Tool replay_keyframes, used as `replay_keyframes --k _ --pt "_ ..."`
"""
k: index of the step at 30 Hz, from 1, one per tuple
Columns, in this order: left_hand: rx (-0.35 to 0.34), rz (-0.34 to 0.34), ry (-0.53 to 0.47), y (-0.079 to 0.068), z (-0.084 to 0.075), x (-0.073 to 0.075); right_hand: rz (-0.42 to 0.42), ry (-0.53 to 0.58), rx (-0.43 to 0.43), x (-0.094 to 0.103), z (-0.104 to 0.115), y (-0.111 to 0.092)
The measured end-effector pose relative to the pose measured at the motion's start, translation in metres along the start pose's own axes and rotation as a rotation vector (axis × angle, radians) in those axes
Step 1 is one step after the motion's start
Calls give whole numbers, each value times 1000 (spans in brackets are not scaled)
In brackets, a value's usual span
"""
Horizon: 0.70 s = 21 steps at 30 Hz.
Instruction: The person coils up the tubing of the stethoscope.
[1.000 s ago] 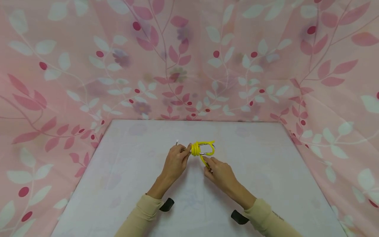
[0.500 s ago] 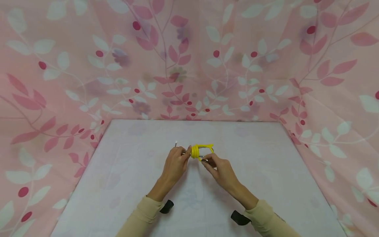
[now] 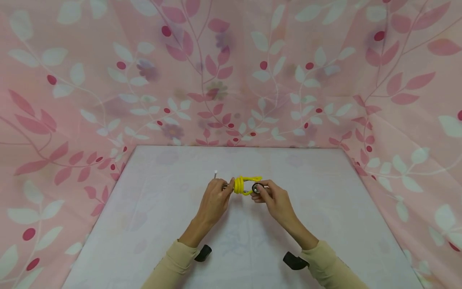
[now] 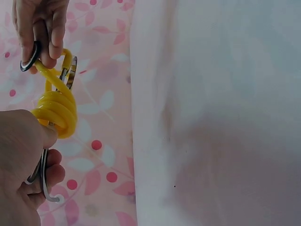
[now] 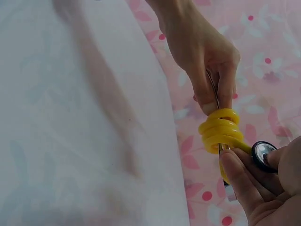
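Note:
A stethoscope with yellow tubing (image 3: 239,185) is held up above the table between both hands. Its tubing is wound in several tight coils around the metal ear tubes. My left hand (image 3: 213,198) grips the metal tubes (image 4: 43,172) at the left end of the coils, and a white ear tip (image 3: 215,172) pokes out beyond the fingers. At the other end, my right hand (image 3: 277,200) pinches the round black-rimmed chest piece (image 5: 262,156), thumb on its face. A yellow loop extends past the coils beside the right fingers, which partly hide it.
A white-covered table (image 3: 173,224) lies beneath the hands. Pink floral cloth (image 3: 231,80) hangs behind it and along both sides. Dark camera mounts (image 3: 295,261) sit at the wrists.
The right hand has moved up and slightly right, bringing the chest piece from below the coils to beside their right end, its face now showing. The left hand keeps its grip nearly still.

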<state>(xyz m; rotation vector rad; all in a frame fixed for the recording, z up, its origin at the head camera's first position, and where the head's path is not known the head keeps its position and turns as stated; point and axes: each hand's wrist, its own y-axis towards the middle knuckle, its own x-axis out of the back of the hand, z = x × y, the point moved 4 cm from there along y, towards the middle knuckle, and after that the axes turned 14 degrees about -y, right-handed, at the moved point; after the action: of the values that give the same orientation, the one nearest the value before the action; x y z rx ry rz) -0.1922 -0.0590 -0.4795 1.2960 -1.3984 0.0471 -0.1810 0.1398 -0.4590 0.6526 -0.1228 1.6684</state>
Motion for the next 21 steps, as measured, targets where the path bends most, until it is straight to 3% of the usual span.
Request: replay_keyframes --k 6,14,18,21 --pt "-2 -4 -16 1 -4 2 22 -71 -39 4 -1 4" --pt "0 14 -60 0 -4 -2 -27 -482 -8 12 8 5" --pt "-10 19 -62 -1 -6 -3 -92 -524 4 18 9 8" --pt "-24 19 -64 -2 -6 -3 -82 -517 -5 22 6 12"
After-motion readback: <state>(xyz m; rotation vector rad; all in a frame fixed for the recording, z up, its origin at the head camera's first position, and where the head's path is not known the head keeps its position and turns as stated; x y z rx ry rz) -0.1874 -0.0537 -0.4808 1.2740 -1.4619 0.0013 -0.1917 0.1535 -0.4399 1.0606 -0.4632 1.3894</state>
